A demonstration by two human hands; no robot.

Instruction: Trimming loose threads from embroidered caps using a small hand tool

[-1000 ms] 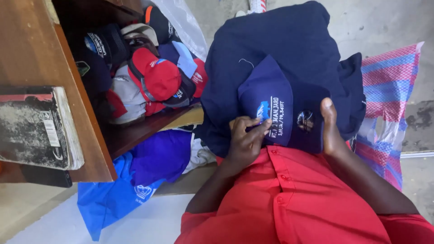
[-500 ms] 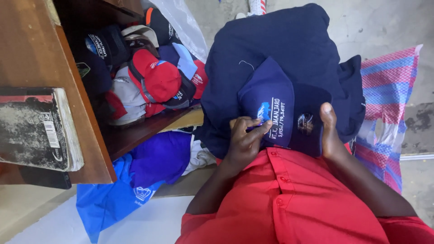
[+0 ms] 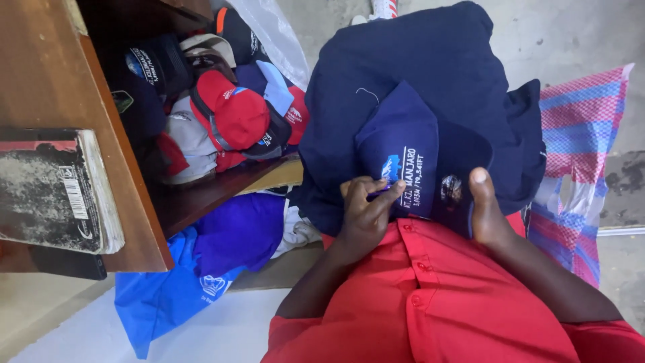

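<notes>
Leftmost, a worn book (image 3: 54, 191) lies on the brown wooden top of a cabinet (image 3: 60, 81). Just right of it the cabinet's open shelf holds a heap of caps (image 3: 228, 117) in red, grey, navy and light blue, and below the shelf blue and purple cloths (image 3: 201, 262) spill onto the pale floor (image 3: 222, 333). A clear plastic bag (image 3: 272, 33) lies beyond the caps on grey concrete. Further right, the person in a red shirt (image 3: 430, 302) holds a navy cap (image 3: 413, 158) over a bundle of navy cloth (image 3: 410, 67) on the lap. The left hand (image 3: 366, 215) is curled shut at the cap's near edge, fingers pinching the fabric by the white lettering. The right hand (image 3: 487, 212) grips the cap's other side, thumb laid flat on top and fingers hidden beneath. Rightmost, a woven plastic bag (image 3: 574, 168) striped pink and blue lies on the concrete floor.
</notes>
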